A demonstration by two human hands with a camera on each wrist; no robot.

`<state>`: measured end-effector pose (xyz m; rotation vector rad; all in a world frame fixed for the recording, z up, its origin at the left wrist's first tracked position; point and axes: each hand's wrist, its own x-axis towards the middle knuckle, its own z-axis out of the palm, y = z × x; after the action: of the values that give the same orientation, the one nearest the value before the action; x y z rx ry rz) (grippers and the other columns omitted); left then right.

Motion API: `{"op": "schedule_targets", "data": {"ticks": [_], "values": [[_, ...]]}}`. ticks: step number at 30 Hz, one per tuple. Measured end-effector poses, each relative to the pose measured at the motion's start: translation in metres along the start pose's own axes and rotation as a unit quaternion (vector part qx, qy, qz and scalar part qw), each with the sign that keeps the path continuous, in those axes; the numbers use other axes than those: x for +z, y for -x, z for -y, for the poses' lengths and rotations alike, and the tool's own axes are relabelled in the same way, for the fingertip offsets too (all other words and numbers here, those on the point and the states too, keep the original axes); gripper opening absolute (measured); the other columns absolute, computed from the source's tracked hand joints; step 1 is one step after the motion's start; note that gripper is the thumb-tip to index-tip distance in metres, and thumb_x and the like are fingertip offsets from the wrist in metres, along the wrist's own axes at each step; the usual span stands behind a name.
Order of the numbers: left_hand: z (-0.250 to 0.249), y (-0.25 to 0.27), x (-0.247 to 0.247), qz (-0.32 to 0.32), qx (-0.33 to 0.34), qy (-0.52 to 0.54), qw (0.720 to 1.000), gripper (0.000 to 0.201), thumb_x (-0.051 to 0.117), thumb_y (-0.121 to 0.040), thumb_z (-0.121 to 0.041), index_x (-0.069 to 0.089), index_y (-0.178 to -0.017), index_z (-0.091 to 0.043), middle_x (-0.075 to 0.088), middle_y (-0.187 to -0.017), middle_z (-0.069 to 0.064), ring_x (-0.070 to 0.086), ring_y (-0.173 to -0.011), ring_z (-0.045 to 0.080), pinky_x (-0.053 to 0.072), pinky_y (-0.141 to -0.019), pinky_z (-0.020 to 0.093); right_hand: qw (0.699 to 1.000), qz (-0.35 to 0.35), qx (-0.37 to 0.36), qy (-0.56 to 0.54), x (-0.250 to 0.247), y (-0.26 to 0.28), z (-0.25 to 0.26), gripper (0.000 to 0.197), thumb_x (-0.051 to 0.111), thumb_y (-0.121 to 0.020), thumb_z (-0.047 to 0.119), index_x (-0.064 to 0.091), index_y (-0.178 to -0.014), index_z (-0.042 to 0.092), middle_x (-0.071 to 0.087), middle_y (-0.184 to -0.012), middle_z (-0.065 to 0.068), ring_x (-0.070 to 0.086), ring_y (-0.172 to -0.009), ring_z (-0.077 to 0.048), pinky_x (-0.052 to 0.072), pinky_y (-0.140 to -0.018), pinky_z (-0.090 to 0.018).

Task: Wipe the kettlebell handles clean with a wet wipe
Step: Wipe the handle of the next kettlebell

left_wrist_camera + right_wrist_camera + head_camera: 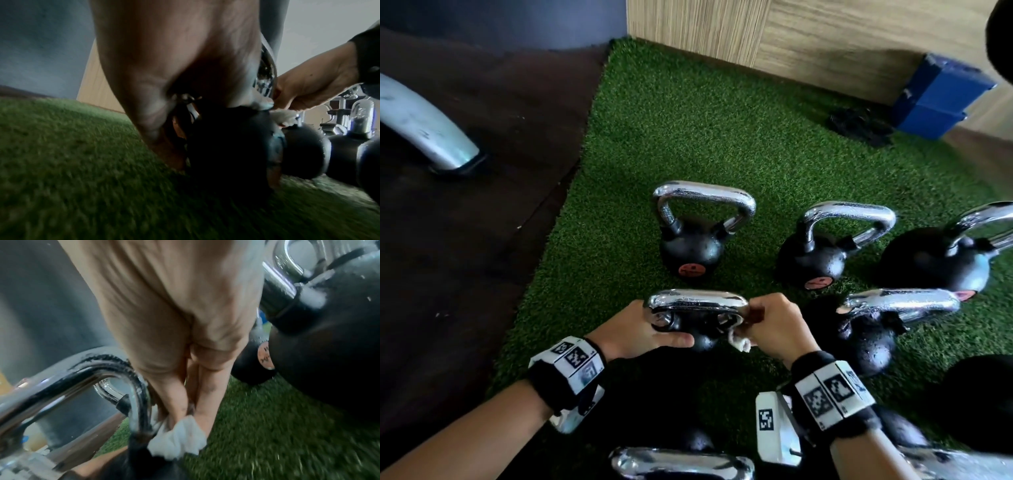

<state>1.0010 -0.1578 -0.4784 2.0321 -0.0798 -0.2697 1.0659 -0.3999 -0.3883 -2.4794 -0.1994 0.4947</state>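
While my left hand (645, 330) curls round the left side of the kettlebell (697, 337) in front of me and steadies it on the green turf (688, 113), my right hand (768, 323) pinches the bunched white wet wipe (179, 438) against the right leg of its chrome handle (697, 301), low down where the metal meets the black ball. I judge this to be the middle of the wiping step on this one handle: the right leg is getting its rub, and the top bar and left leg look to be next, which would call for sliding the wipe up and over the curve and shifting my steadying hand out of its way. Room is tight on my right, where another kettlebell (866, 329) stands just beside my knuckles, and two more (693, 236) (822, 246) stand behind. To the left the turf is open as far as its edge against the dark floor (465, 240), so swinging my elbow that way seems safer.
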Motion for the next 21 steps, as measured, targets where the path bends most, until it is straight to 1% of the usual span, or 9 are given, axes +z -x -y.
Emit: {"op": "schedule_targets", "data": {"ticks": [2, 4, 5, 7, 10, 12, 15, 18, 21], "values": [[-0.004, 0.002, -0.018, 0.076, -0.04, -0.061, 0.994, 0.068, 0.086, -0.065, -0.065, 0.063, -0.127, -0.05, 0.068, -0.125, -0.028, 0.06, -0.121, -0.007, 0.046, -0.112, 0.033, 1.0, -0.008, 0.005, -0.012, -0.011, -0.005, 0.001, 0.036, 0.077, -0.076, 0.0, 0.071, -0.058, 0.031, 0.066, -0.053, 0.013, 0.057, -0.049, 0.005, 0.038, -0.045, -0.006], [-0.011, 0.004, -0.04, 0.125, -0.035, -0.156, 0.979, 0.056, 0.087, -0.074, -0.042, 0.066, -0.125, -0.043, 0.071, -0.123, -0.019, 0.065, -0.116, 0.001, 0.051, -0.105, 0.034, 0.999, -0.036, 0.003, -0.021, -0.029, -0.008, 0.007, 0.026, 0.075, -0.077, 0.001, 0.076, -0.068, 0.025, 0.074, -0.065, 0.005, 0.066, -0.058, -0.003, 0.042, -0.047, -0.011], [-0.015, 0.005, -0.052, 0.116, -0.028, -0.181, 0.976, 0.05, 0.083, -0.081, -0.029, 0.065, -0.126, -0.044, 0.073, -0.12, -0.016, 0.067, -0.111, 0.003, 0.053, -0.1, 0.034, 0.998, -0.053, -0.01, -0.027, -0.04, -0.008, 0.012, 0.023, 0.078, -0.075, 0.002, 0.076, -0.071, 0.024, 0.075, -0.068, 0.004, 0.07, -0.067, -0.008, 0.044, -0.052, -0.014], [-0.031, 0.009, -0.073, 0.019, -0.041, -0.178, 0.983, 0.049, 0.071, -0.095, -0.019, 0.061, -0.133, -0.048, 0.074, -0.122, -0.014, 0.07, -0.107, 0.001, 0.055, -0.099, 0.032, 0.994, -0.075, -0.054, -0.063, -0.061, -0.006, 0.023, 0.022, 0.084, -0.073, 0.006, 0.075, -0.074, 0.025, 0.076, -0.07, 0.005, 0.073, -0.074, -0.012, 0.051, -0.062, -0.021], [-0.067, 0.014, -0.085, -0.119, -0.019, 0.021, 0.992, 0.023, 0.061, -0.103, -0.028, 0.071, -0.121, -0.04, 0.078, -0.113, -0.01, 0.075, -0.103, 0.012, 0.062, -0.089, 0.032, 0.98, -0.057, -0.142, -0.131, -0.079, 0.004, 0.048, 0.023, 0.088, -0.072, 0.01, 0.079, -0.085, 0.026, 0.077, -0.078, 0.01, 0.074, -0.074, -0.01, 0.059, -0.071, -0.028], [-0.098, 0.018, -0.081, -0.096, -0.028, 0.198, 0.975, 0.022, 0.064, -0.1, -0.042, 0.077, -0.114, -0.031, 0.079, -0.113, -0.001, 0.076, -0.106, 0.021, 0.062, -0.082, 0.027, 0.965, -0.019, -0.2, -0.168, -0.08, 0.013, 0.063, 0.028, 0.089, -0.07, 0.008, 0.08, -0.089, 0.026, 0.078, -0.083, 0.009, 0.075, -0.079, -0.013, 0.061, -0.077, -0.03], [-0.132, 0.022, -0.069, -0.045, -0.042, 0.313, 0.948, 0.042, 0.068, -0.089, -0.055, 0.082, -0.107, -0.019, 0.078, -0.111, 0.012, 0.077, -0.102, 0.025, 0.062, -0.079, 0.026, 0.949, 0.005, -0.261, -0.179, -0.072, 0.019, 0.078, 0.026, 0.091, -0.068, 0.01, 0.079, -0.086, 0.025, 0.079, -0.083, 0.007, 0.076, -0.08, -0.015, 0.06, -0.081, -0.034], [-0.145, 0.023, -0.06, -0.031, -0.041, 0.36, 0.932, 0.035, 0.068, -0.085, -0.043, 0.084, -0.093, -0.013, 0.08, -0.093, 0.011, 0.078, -0.082, 0.017, 0.062, -0.073, 0.023, 0.938, -0.03, -0.297, -0.174, -0.064, 0.018, 0.083, 0.026, 0.093, -0.065, 0.013, 0.075, -0.076, 0.028, 0.076, -0.075, 0.011, 0.071, -0.069, -0.006, 0.055, -0.069, -0.02], [-0.145, 0.027, -0.057, -0.031, -0.034, 0.396, 0.917, 0.033, 0.072, -0.081, -0.032, 0.082, -0.103, -0.01, 0.08, -0.099, 0.014, 0.078, -0.083, 0.013, 0.062, -0.073, 0.02, 0.934, -0.054, -0.306, -0.176, -0.057, 0.02, 0.086, 0.031, 0.093, -0.063, 0.017, 0.069, -0.079, 0.026, 0.074, -0.075, 0.009, 0.067, -0.064, -0.007, 0.054, -0.062, -0.019]]}}
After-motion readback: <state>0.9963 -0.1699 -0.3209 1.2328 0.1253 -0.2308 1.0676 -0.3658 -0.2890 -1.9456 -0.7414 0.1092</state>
